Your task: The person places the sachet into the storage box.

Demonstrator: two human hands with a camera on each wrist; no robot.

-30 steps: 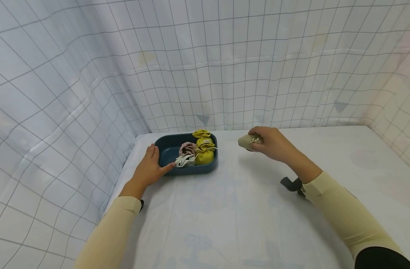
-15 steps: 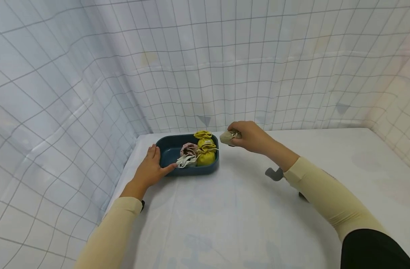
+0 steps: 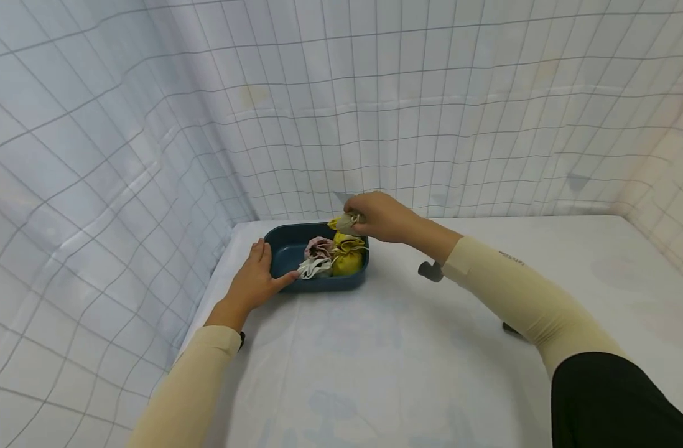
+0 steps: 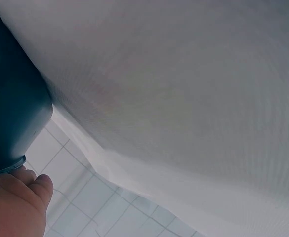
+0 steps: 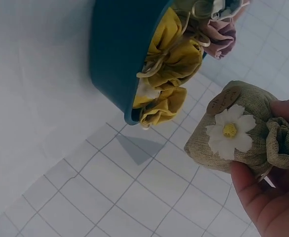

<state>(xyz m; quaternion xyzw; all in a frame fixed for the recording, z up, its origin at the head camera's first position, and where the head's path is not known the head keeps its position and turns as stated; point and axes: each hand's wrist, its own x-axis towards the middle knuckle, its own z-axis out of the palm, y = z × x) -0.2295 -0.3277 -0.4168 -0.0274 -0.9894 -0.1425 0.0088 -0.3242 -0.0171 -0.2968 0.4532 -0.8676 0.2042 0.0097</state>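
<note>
A dark teal tray [image 3: 285, 250] stands at the table's far left and holds several small drawstring pouches: yellow ones [image 3: 347, 261], a pink one [image 3: 318, 247] and a white one [image 3: 315, 268]. My left hand [image 3: 254, 281] rests against the tray's left and near rim [image 4: 11, 123] with fingers straight. My right hand [image 3: 382, 218] grips an olive pouch with a daisy [image 5: 238, 131] by its gathered neck, holding it above the tray's far right corner [image 5: 119, 64]. In the head view this olive pouch [image 3: 348, 223] hangs just over the yellow ones.
A white cloth covers the table [image 3: 386, 348]. Grid-patterned curtains [image 3: 151, 137] close in the left, the back and the right. A dark wrist-camera mount [image 3: 430, 271] shows under my right forearm.
My right hand has carried the olive pouch leftward from mid-table to above the tray's far right corner. My left hand has stayed on the tray.
</note>
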